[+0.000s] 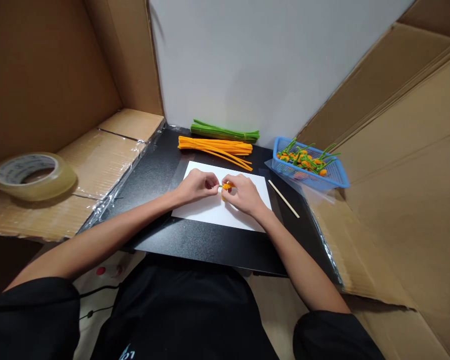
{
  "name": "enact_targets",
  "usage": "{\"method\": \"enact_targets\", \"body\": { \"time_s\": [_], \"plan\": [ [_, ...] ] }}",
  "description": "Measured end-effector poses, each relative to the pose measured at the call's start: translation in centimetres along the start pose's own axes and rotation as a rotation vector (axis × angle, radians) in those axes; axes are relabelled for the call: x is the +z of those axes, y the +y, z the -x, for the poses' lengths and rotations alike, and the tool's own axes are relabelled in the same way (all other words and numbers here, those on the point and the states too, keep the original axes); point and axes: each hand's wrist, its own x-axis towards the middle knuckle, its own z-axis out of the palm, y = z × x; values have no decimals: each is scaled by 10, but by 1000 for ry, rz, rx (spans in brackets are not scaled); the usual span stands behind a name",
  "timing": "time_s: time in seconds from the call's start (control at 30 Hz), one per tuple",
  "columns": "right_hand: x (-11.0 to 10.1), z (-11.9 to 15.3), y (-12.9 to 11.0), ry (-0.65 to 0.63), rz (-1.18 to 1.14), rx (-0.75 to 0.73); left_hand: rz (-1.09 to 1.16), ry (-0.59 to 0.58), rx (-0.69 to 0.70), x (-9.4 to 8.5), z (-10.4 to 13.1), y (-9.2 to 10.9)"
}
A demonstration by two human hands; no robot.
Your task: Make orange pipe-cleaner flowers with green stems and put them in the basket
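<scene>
Over a white sheet of paper (210,215), my left hand (198,186) pinches a short green stem. My right hand (242,192) grips the small orange fuzzy piece (228,185) joined to that stem, between thumb and fingers. The two hands almost meet at the middle of the sheet. Behind the paper lies a bundle of orange pipe cleaners (217,146), a few of them loose at its front, and behind that a bundle of green ones (225,131). A thin pale stick (284,199) lies right of the paper.
A blue basket (339,175) with several orange and green pieces stands at the back right, partly over a clear plastic sheet. On the cardboard ledge at the left is a roll of clear tape (60,181). Cardboard walls flank the black table (180,240).
</scene>
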Motion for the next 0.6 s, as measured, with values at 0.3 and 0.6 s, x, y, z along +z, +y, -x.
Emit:
{"method": "enact_targets", "body": {
  "time_s": [0.3,0.6],
  "plan": [
    [-4,-2,10,-58,-272,91,24,21,-27,-5,-3,0],
    [-1,-2,12,-81,-417,80,65,-69,60,-3,1,-5]
  ]
}}
